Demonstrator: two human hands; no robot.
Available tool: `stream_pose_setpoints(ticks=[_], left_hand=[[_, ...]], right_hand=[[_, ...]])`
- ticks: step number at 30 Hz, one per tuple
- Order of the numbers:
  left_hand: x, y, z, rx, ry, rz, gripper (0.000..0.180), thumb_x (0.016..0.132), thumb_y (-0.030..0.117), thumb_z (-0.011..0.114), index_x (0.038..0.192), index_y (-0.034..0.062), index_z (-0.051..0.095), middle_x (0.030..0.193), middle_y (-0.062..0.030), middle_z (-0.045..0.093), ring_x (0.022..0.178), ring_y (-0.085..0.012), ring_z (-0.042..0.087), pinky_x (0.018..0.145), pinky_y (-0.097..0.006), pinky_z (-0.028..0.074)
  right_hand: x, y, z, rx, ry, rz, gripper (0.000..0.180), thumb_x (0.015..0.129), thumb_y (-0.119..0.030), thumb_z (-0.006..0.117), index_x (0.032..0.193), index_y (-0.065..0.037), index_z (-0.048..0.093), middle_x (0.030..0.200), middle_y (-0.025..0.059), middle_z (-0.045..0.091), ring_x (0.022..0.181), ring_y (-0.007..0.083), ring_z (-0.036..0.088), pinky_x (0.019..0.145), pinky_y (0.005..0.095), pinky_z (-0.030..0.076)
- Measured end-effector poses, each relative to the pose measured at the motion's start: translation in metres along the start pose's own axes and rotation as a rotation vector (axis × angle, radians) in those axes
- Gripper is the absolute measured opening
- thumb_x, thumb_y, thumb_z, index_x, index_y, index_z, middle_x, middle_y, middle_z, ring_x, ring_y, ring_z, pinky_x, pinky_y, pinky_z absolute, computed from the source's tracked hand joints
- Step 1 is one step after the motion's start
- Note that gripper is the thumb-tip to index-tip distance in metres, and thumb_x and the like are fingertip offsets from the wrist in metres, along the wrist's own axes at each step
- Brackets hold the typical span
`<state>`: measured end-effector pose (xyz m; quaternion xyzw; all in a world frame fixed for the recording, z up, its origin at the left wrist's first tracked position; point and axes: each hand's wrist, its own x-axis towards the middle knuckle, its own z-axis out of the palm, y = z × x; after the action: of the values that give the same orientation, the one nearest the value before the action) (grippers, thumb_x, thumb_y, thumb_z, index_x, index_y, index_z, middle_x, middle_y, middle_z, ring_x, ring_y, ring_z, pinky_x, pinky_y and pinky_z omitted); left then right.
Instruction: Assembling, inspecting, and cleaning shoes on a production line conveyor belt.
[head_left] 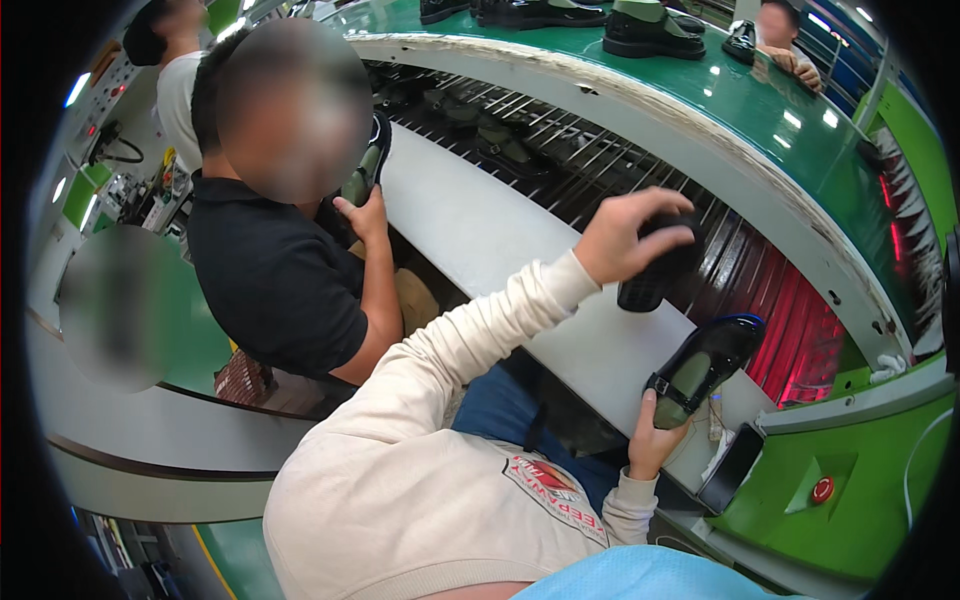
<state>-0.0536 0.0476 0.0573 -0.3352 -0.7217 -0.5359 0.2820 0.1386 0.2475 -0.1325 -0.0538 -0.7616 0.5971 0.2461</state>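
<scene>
My right hand (657, 440) is closed round the heel end of a glossy black strap shoe (722, 347), whose toe points up and to the right. An olive-green form fills the opening of this shoe, and a small buckle shows on its strap. Farther off, my left hand (632, 238) curls its thumb and fingers over a second, dark shoe (642, 292). This one stands at the edge between a white ledge (470, 225) and the roller conveyor; its upper is partly hidden and blurred.
Several black shoes lie on the metal rollers (580, 135), and more stand on a green-topped table (560, 42) beyond. At my left a co-worker (275, 270) in black holds a similar shoe (365, 170). A green machine panel (760, 500) carries a red button (822, 489).
</scene>
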Motion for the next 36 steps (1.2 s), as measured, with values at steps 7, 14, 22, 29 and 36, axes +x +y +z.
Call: stream_pose_setpoints(ticks=[7, 14, 22, 29, 36], left_hand=[[-0.083, 0.024, 0.0, 0.06, 0.02, -0.125, 0.026, 0.095, 0.014, 0.087, 0.114, 0.0002, 0.076, 0.099, -0.0172, 0.08, 0.085, -0.032, 0.08, 0.076, -0.036, 0.062], [-0.129, -0.013, 0.024, -0.097, -0.011, -0.457, 0.025, 0.104, 0.024, 0.075, 0.114, 0.0012, 0.076, 0.102, -0.0207, 0.079, 0.097, -0.0405, 0.079, 0.085, -0.043, 0.061], [-0.016, -0.018, -0.026, -0.168, 0.089, -0.367, 0.026, 0.104, 0.017, 0.08, 0.117, -0.0053, 0.077, 0.095, -0.0055, 0.079, 0.087, -0.0075, 0.07, 0.078, -0.025, 0.058], [-0.047, -0.059, 0.008, -0.471, -0.063, -0.509, 0.033, 0.104, 0.024, 0.081, 0.122, -0.0043, 0.077, 0.102, -0.004, 0.08, 0.092, -0.0076, 0.071, 0.084, -0.025, 0.058], [-0.055, -0.064, 0.014, -0.526, -0.06, -0.544, 0.047, 0.115, 0.041, 0.063, 0.126, -0.0028, 0.077, 0.108, -0.0028, 0.079, 0.102, -0.0095, 0.07, 0.093, -0.025, 0.055]], right_hand=[[0.001, 0.012, -0.002, -0.048, -0.013, -0.007, 0.051, 0.1, -0.014, 0.078, 0.14, 0.008, 0.057, 0.131, 0.0212, 0.067, 0.118, 0.033, 0.066, 0.106, 0.0447, 0.05], [-0.001, 0.014, -0.005, -0.008, 0.033, 0.013, 0.052, 0.1, -0.013, 0.078, 0.142, 0.008, 0.057, 0.13, 0.0213, 0.068, 0.118, 0.0331, 0.066, 0.107, 0.0441, 0.05], [-0.002, 0.003, 0.005, 0.047, 0.035, 0.008, 0.068, 0.096, -0.017, 0.085, 0.15, 0.005, 0.049, 0.136, 0.0177, 0.065, 0.122, 0.0272, 0.064, 0.108, 0.0405, 0.05], [0.002, -0.009, 0.008, 0.083, 0.099, 0.042, 0.069, 0.095, -0.016, 0.085, 0.15, 0.004, 0.048, 0.136, 0.0161, 0.063, 0.122, 0.0252, 0.062, 0.108, 0.0386, 0.048], [0.001, -0.01, 0.0, 0.01, 0.038, 0.0, 0.07, 0.095, -0.017, 0.085, 0.151, 0.003, 0.046, 0.134, 0.0138, 0.061, 0.119, 0.0234, 0.06, 0.106, 0.0369, 0.049]])
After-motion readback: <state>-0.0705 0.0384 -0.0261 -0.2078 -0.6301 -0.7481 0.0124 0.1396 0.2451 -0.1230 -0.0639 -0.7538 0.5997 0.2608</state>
